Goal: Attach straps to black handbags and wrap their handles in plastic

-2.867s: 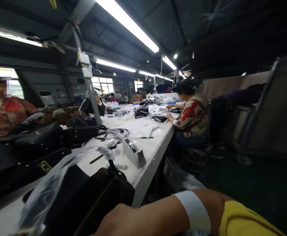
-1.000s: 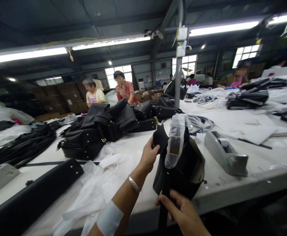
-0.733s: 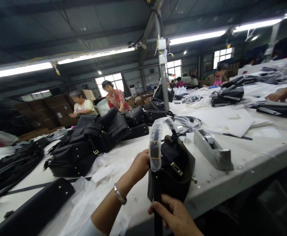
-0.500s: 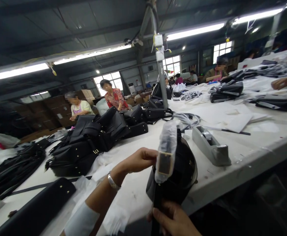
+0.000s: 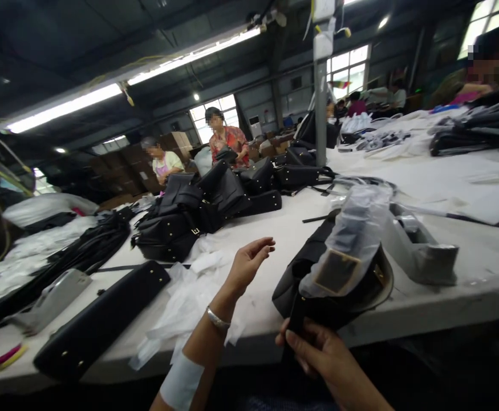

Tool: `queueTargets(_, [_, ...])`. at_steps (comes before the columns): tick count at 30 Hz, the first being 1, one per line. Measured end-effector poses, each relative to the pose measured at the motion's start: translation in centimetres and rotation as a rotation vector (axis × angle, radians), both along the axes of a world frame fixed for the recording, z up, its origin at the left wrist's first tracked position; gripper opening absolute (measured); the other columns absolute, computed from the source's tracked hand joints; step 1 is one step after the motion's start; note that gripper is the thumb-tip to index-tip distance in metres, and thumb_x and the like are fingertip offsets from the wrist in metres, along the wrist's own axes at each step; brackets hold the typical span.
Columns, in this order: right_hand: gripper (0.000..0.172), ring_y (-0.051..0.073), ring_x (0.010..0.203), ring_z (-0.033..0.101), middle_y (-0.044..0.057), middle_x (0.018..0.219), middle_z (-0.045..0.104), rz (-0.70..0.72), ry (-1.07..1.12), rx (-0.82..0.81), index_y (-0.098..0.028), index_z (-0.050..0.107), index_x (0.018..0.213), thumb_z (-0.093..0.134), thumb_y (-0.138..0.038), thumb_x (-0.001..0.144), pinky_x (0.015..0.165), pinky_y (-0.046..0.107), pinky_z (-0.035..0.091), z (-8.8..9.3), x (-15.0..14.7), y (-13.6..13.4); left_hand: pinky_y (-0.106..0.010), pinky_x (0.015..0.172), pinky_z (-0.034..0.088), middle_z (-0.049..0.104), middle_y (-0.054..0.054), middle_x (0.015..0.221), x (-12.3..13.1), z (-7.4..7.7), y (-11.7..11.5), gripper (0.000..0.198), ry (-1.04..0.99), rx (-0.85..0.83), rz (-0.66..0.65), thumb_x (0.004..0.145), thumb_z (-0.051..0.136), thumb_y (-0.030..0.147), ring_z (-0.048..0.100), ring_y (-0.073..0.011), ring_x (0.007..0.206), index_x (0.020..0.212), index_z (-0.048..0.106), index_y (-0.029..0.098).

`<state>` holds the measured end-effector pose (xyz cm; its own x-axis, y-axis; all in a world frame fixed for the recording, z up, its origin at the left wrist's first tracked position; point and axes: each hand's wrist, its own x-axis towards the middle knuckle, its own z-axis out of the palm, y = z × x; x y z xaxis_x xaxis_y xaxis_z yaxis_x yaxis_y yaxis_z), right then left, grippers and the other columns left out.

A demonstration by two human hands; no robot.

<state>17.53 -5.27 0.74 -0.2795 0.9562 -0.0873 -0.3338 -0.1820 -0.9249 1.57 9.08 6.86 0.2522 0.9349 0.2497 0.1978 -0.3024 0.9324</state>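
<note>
White table point(image 5: 268, 228), near edge: right hand point(image 5: 317, 349) pinching strap point(image 5: 296, 321); left hand point(image 5: 246, 264) empty, fingers loosely parted; black bag point(image 5: 291, 277), handle point(image 5: 353, 229) already plastic-wrapped, mouth apparently unclosed. Beyond: tape dispenser point(image 5: 434, 261), piled bags point(image 5: 226, 194).

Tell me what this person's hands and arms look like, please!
The left hand and right hand wear no gloves. A shiny silver bracelet circles the left wrist, and a smooth pale patch sits further up that arm. No sleeve shows.
</note>
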Motion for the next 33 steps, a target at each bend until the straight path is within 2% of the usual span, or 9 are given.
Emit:
queueTargets(5, [0.045, 0.007, 0.051, 0.042, 0.008, 0.089, 0.075, -0.006, -0.059, -0.032, -0.018, 0.076, 0.096, 0.076, -0.059, 0.076, 0.048, 0.023, 0.032, -0.9, 0.3, 0.3, -0.033, 0.082, 0.054, 0.076, -0.013, 0.103, -7.3, -1.4, -0.2, 0.034, 0.222, -0.002, 0.263, 0.089, 0.059, 0.036, 0.071, -0.0235, 0.094, 0.111, 0.07, 0.013])
queueTargets(8, [0.047, 0.008, 0.05, 0.041, 0.009, 0.088, 0.076, -0.038, -0.076, -0.063, -0.018, 0.077, 0.094, 0.077, -0.06, 0.072, 0.048, 0.024, 0.031, -1.0, 0.3, 0.4, -0.032, 0.077, 0.053, 0.075, -0.008, 0.083, -9.1, -2.5, -0.1, 0.02, 0.403, -0.034, 0.321, 0.087, 0.063, 0.031, 0.07, -0.0214, 0.08, 0.088, 0.073, 0.014])
queueTargets(11, [0.051, 0.008, 0.047, 0.039, 0.01, 0.085, 0.075, -0.08, -0.089, -0.074, -0.018, 0.078, 0.089, 0.079, -0.064, 0.066, 0.045, 0.025, 0.029, -0.8, 0.0, 0.5, -0.036, 0.085, 0.052, 0.073, -0.007, 0.082, -8.2, -3.8, 1.3, 0.02, 0.564, -0.067, 0.34, 0.089, 0.064, 0.031, 0.068, -0.0216, 0.084, 0.08, 0.072, 0.015])
queueTargets(15, [0.049, 0.007, 0.046, 0.039, 0.009, 0.083, 0.074, -0.142, -0.101, -0.077, -0.018, 0.078, 0.088, 0.081, -0.062, 0.066, 0.044, 0.024, 0.028, -0.8, -0.5, 0.4, -0.045, 0.093, 0.051, 0.067, -0.009, 0.112, -5.3, -5.0, 5.0, 0.027, 0.689, -0.13, 0.405, 0.096, 0.061, 0.038, 0.064, -0.0229, 0.103, 0.107, 0.067, 0.015])
queueTargets(19, [0.05, 0.006, 0.045, 0.038, 0.009, 0.082, 0.073, -0.13, -0.108, -0.036, -0.018, 0.078, 0.084, 0.079, -0.065, 0.067, 0.043, 0.023, 0.027, -1.4, -0.7, 0.4, -0.047, 0.092, 0.054, 0.06, -0.011, 0.126, -3.6, -5.1, 8.0, 0.035, 0.707, -0.212, 0.451, 0.096, 0.062, 0.034, 0.062, -0.0254, 0.109, 0.125, 0.059, 0.015])
queueTargets(23, [0.054, 0.006, 0.045, 0.037, 0.007, 0.078, 0.07, -0.102, -0.119, -0.004, -0.017, 0.079, 0.084, 0.076, -0.069, 0.067, 0.044, 0.023, 0.026, -1.8, -0.4, 0.4, -0.044, 0.089, 0.055, 0.061, -0.01, 0.125, -3.0, -4.4, 8.8, 0.032, 0.597, -0.236, 0.378, 0.096, 0.061, 0.032, 0.063, -0.024, 0.106, 0.124, 0.06, 0.017])
queueTargets(26, [0.056, 0.007, 0.045, 0.038, 0.006, 0.074, 0.069, -0.089, -0.141, -0.005, -0.017, 0.079, 0.087, 0.075, -0.07, 0.068, 0.045, 0.024, 0.027, -1.9, -0.3, 0.4, -0.041, 0.085, 0.057, 0.065, -0.009, 0.116, -2.6, -3.4, 7.4, 0.028, 0.449, -0.212, 0.279, 0.096, 0.062, 0.032, 0.066, -0.0217, 0.098, 0.117, 0.062, 0.014])
queueTargets(28, [0.057, 0.007, 0.045, 0.037, 0.006, 0.071, 0.068, -0.114, -0.154, -0.006, -0.018, 0.08, 0.089, 0.075, -0.07, 0.067, 0.045, 0.024, 0.027, -2.0, -0.3, 0.2, -0.037, 0.081, 0.057, 0.071, -0.01, 0.102, -2.6, -2.6, 5.3, 0.029, 0.334, -0.19, 0.204, 0.092, 0.067, 0.031, 0.069, -0.02, 0.089, 0.112, 0.064, 0.01])
queueTargets(33, [0.05, 0.008, 0.047, 0.035, 0.004, 0.072, 0.067, -0.17, -0.118, 0.003, -0.021, 0.081, 0.094, 0.077, -0.064, 0.07, 0.045, 0.024, 0.026, -1.4, -1.0, -0.2, -0.03, 0.075, 0.054, 0.076, -0.009, 0.083, -3.5, -0.6, -3.2, 0.05, 0.109, -0.183, 0.046, 0.076, 0.082, 0.033, 0.072, -0.0204, 0.078, 0.118, 0.065, 0.012])
